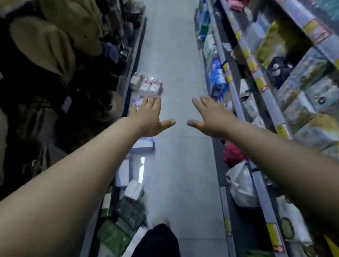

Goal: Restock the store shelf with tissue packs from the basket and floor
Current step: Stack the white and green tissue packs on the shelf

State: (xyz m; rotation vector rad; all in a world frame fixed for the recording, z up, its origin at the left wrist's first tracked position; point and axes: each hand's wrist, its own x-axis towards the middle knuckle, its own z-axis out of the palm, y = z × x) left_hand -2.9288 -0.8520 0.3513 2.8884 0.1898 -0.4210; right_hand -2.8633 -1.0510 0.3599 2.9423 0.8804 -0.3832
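Note:
Both my arms stretch forward over a narrow store aisle. My left hand (150,117) is flat, fingers straight, palm down, holding nothing. My right hand (212,115) is spread the same way, empty. Tissue packs (148,85) in pink and white wrap stand on the floor ahead at the left, just beyond my left fingertips in the view. More white and lilac packs (142,145) lie on the floor under my left wrist. The shelf (262,84) on the right carries packaged goods. No basket is visible.
Green and white packs (128,212) line the floor along the left rack base. Bags and hats (52,48) hang on the left rack. A white plastic bag (241,181) and a red one (232,153) sit on the right bottom shelf. The grey tiled floor (184,167) runs down the middle.

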